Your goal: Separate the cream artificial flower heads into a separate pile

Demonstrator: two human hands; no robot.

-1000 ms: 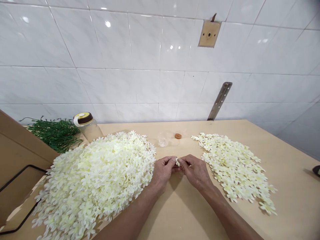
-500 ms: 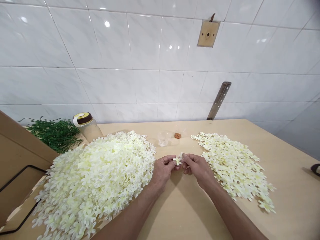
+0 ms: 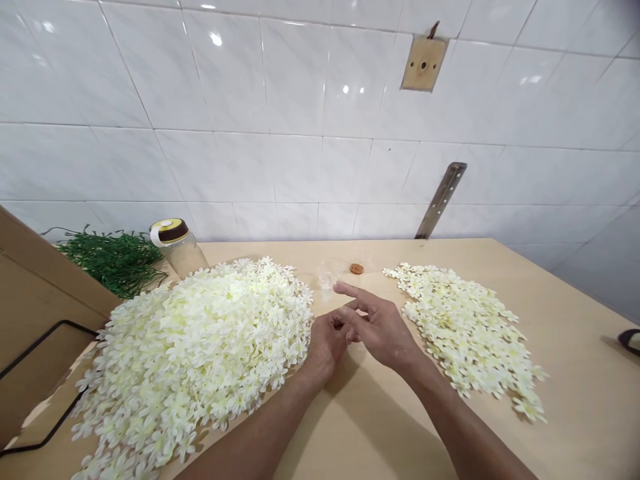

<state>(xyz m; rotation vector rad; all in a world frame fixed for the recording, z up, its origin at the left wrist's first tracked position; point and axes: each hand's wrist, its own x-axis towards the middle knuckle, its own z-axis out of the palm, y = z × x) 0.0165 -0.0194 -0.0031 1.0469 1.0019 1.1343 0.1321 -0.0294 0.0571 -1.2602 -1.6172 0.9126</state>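
Note:
My left hand (image 3: pixel 326 341) is closed at the middle of the table, its fingertips mostly covered by the other hand. What it pinches is hidden; only a small pale bit shows below the fingers. Over it reaches my right hand (image 3: pixel 384 328), index finger stretched out towards a small clear plastic piece (image 3: pixel 326 280), thumb close to the left fingers. I see nothing held in the right hand. To the left lies a big heap of white artificial flowers (image 3: pixel 215 340). A flatter spread of pale yellow-white flowers (image 3: pixel 465 327) lies on the right.
Behind the hands lies a small brown round piece (image 3: pixel 357 269). A bottle with a brown and yellow lid (image 3: pixel 173 233) and green artificial stems (image 3: pixel 110 260) stand back left. A brown board (image 3: pixel 50 313) borders the left side. A metal strip (image 3: pixel 443 200) leans at the tiled wall.
The small white flower between both hands has gone out of sight. My right hand has moved left over my left hand, and its index finger has stretched out.

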